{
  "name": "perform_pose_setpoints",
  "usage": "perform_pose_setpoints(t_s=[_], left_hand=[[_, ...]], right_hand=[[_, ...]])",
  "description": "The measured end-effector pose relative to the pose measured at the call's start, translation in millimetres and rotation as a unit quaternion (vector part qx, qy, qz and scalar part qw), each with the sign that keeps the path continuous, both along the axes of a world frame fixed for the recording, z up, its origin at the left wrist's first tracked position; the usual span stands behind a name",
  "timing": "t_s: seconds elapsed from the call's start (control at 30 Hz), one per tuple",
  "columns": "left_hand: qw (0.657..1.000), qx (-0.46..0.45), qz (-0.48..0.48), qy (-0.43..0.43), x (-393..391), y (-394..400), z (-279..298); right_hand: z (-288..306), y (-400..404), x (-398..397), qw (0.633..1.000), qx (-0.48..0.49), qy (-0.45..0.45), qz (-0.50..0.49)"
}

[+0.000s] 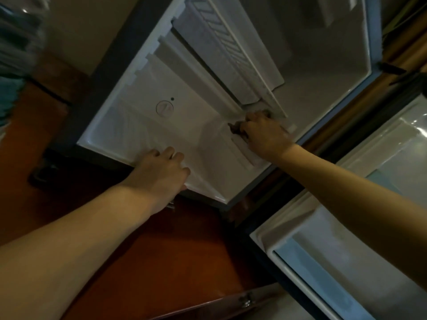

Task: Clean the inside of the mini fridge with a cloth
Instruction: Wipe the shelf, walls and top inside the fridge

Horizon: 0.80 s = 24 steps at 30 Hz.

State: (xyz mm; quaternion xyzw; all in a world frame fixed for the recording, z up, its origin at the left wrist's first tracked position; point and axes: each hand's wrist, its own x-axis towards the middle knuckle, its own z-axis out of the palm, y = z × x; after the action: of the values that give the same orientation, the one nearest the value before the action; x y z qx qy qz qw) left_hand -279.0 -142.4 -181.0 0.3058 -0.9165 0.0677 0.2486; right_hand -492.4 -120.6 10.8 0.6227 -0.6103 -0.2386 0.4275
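Wiping is under way inside the mini fridge [184, 105], which stands with its door [346, 239] swung wide to the right. The view is steeply tilted, so orientation inside the cavity is hard to read.

Hands: the right hand [263, 135] is clenched around a dark cloth [235, 130], a bunched corner of which shows past the knuckles. It presses the cloth against the white liner beside the ribbed shelf ledges [242, 151], just below the frosted freezer compartment [221, 54]. The left hand [161, 172] holds nothing; its fingers lie loosely over the front edge of the cabinet opening, apparently bracing.

Assessment of the step: the cloth sits at a junction where ledges meet the wall, a likely trap for residue. Good practice would be to work the cloth along each groove lengthwise rather than across, refolding to a fresh face as it soils. The round thermostat dial [164, 109] lies well apart from the cloth, nearer the left hand; passes toward it should be light, to avoid turning the setting.

Risk: dripping from the frosted compartment onto wiped areas seems possible; wiping downward from it would limit rework.
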Motion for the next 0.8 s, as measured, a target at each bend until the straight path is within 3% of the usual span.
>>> perform_pose_setpoints(t_s=[0.23,0.43,0.6,0.8], left_hand=[[1.0,-0.003,-0.001,-0.003,-4,-2,0],[1.0,-0.003,-0.004,-0.012,1,2,6],[1.0,0.003,-0.008,-0.002,5,2,3],[1.0,0.021,-0.014,0.012,7,1,3]], right_hand=[[0,-39,-3,0.999,0.002,-0.018,-0.035],[3,37,6,0.999,0.021,-0.011,-0.036],[12,83,12,0.999,0.021,0.0,0.028],[12,35,2,1.0,0.023,0.016,-0.002]])
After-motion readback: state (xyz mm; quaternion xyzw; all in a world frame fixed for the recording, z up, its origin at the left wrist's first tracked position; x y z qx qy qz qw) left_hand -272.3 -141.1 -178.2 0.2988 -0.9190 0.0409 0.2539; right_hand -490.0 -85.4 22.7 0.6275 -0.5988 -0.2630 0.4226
